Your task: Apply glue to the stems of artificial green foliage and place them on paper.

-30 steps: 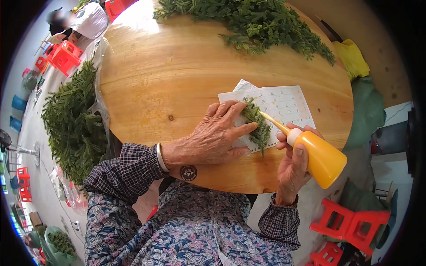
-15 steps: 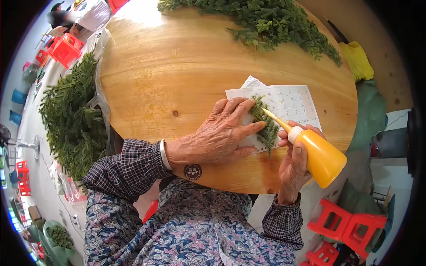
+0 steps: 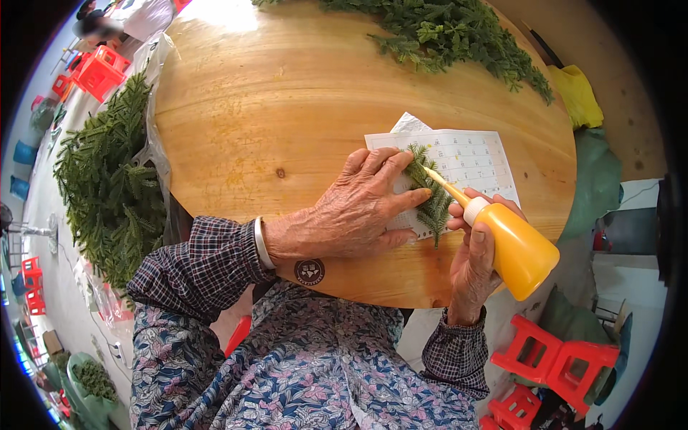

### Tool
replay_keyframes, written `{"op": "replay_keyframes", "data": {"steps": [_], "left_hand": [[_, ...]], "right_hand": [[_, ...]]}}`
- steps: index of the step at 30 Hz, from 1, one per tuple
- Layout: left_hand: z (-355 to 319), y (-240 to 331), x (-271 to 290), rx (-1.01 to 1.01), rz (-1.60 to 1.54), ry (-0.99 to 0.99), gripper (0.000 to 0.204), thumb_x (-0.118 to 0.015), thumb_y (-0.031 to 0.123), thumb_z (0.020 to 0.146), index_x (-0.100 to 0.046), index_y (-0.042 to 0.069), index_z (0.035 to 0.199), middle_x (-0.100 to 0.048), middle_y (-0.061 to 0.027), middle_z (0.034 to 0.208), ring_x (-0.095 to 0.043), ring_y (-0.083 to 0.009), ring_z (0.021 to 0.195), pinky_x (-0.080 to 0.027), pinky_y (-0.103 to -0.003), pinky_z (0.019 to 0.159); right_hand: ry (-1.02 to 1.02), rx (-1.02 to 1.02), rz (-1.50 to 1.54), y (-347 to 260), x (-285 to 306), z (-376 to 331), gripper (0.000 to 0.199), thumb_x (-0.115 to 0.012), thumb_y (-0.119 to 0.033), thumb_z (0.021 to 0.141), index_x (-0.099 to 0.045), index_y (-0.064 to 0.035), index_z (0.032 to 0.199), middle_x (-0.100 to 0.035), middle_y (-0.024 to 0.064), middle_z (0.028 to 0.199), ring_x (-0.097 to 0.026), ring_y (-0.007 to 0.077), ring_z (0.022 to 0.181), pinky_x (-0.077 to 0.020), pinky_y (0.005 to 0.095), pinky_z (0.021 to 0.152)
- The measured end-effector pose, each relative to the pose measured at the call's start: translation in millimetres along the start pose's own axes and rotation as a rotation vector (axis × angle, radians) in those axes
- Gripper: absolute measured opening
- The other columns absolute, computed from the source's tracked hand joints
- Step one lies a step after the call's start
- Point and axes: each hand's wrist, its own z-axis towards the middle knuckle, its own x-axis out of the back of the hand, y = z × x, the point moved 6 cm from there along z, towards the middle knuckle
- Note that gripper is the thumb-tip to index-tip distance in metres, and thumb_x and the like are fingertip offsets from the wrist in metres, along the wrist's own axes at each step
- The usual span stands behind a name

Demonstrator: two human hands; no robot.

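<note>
A small green fir-like sprig (image 3: 433,208) lies on a white printed paper sheet (image 3: 469,161) near the right side of the wooden table. My left hand (image 3: 351,204) reaches over from the left and pins the sprig down with its fingertips, covering part of it. In my right hand (image 3: 476,261) is a yellow squeeze bottle (image 3: 519,251) with a white collar, tilted so that its long nozzle points up and left. The nozzle tip sits at the sprig's upper half, close to my left fingers; whether it touches cannot be made out.
Piled green branches (image 3: 459,36) cover the table's far right edge. Another heap of branches (image 3: 111,186) stands beside the table at left, next to clear plastic. Red stools (image 3: 552,358) are at lower right, more at upper left, where a person sits. A yellow cloth (image 3: 577,97) hangs at right.
The view has shifted slightly. The nozzle tip has moved a little left over the sprig, nearer my left fingertips. Both hands keep their hold.
</note>
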Motion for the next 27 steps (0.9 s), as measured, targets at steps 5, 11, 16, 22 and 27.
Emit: {"op": "replay_keyframes", "data": {"steps": [5,11,16,22,27], "left_hand": [[3.8,0.2,1.4,-0.009,-0.008,0.011,0.052,-0.07,0.033,0.073,-0.059,0.01,0.118,-0.038,-0.0234,0.13,-0.037,-0.0379,0.119,-0.027,-0.048,0.1],[5.7,-0.5,1.5,-0.014,0.0,0.018,0.052,-0.071,0.032,0.072,-0.059,0.01,0.118,-0.038,-0.0233,0.129,-0.037,-0.0376,0.119,-0.028,-0.048,0.099],[10.2,-0.4,2.0,-0.02,-0.001,0.03,0.052,-0.071,0.032,0.072,-0.06,0.01,0.117,-0.038,-0.023,0.129,-0.037,-0.0373,0.119,-0.028,-0.048,0.099],[15.3,0.7,4.2,-0.018,-0.011,0.032,0.052,-0.072,0.032,0.071,-0.06,0.011,0.117,-0.039,-0.0224,0.129,-0.037,-0.037,0.119,-0.028,-0.048,0.099],[18.5,1.2,2.9,-0.016,-0.017,0.013,0.052,-0.072,0.033,0.072,-0.06,0.011,0.117,-0.039,-0.0222,0.129,-0.036,-0.0368,0.119,-0.028,-0.048,0.099]], "right_hand": [[0.021,-0.002,0.016,0.5,1.5,2.4,0.05,-0.069,-0.013,0.082,-0.041,-0.0039,0.123,-0.057,0.0212,0.113,-0.065,0.0228,0.083,-0.0543,0.027,0.074],[0.023,0.008,0.031,1.5,4.0,3.0,0.049,-0.068,-0.013,0.083,-0.041,-0.0039,0.123,-0.057,0.021,0.113,-0.065,0.0234,0.083,-0.0542,0.0272,0.074],[0.019,-0.01,0.031,-2.2,6.8,5.8,0.049,-0.068,-0.012,0.083,-0.041,-0.0042,0.123,-0.057,0.021,0.113,-0.065,0.0238,0.084,-0.0542,0.0273,0.074],[0.065,0.011,0.085,-2.1,14.8,10.0,0.05,-0.069,-0.012,0.082,-0.041,-0.0047,0.123,-0.057,0.0212,0.114,-0.064,0.0239,0.085,-0.0541,0.0272,0.074],[0.048,0.013,0.057,-6.2,9.1,12.8,0.051,-0.07,-0.012,0.082,-0.041,-0.005,0.123,-0.056,0.0211,0.115,-0.064,0.024,0.085,-0.054,0.0272,0.074]]}}
